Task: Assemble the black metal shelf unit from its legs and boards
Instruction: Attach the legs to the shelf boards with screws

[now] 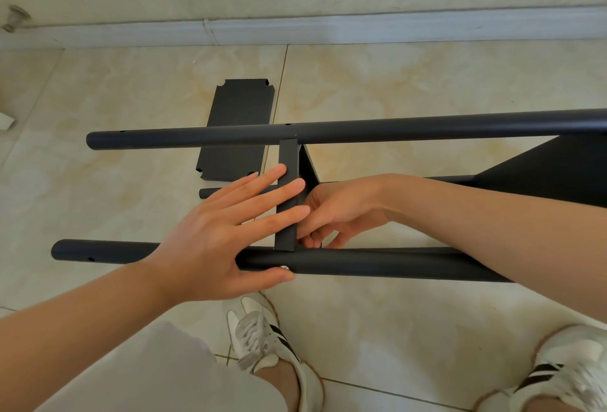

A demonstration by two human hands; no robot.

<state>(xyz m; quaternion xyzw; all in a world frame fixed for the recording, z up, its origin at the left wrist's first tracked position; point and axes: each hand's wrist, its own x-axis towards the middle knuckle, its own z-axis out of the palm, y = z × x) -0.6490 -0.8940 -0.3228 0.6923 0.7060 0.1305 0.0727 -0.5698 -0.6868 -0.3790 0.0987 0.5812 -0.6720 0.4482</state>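
Tiled floor (427, 83) was noted under a partly built frame laid on its side. Two long black tubes were seen running across: the far leg (394, 130) and the near leg (377, 263). A fitted board (551, 175) was observed between them at the right edge of view. A loose board (236, 122) was recorded flat on the floor beyond the far leg, unmounted. The end of a third leg (210, 193) was seen lower down, partly hidden. A middle board (288, 162) was found standing edge-on between the two legs, touching both. The left hand (210, 240) was held flat, fingers straight against that board's edge, the thumb laid on the near leg. The right hand (341, 211) was reached in behind the board at the near-leg corner, fingers curled; whether anything was pinched could not be told. A bright screw head (284, 267) was noted at the thumb tip. The step was judged to be fixing this board's near corner. The next move was judged to need the board kept square while the fastener is seated.
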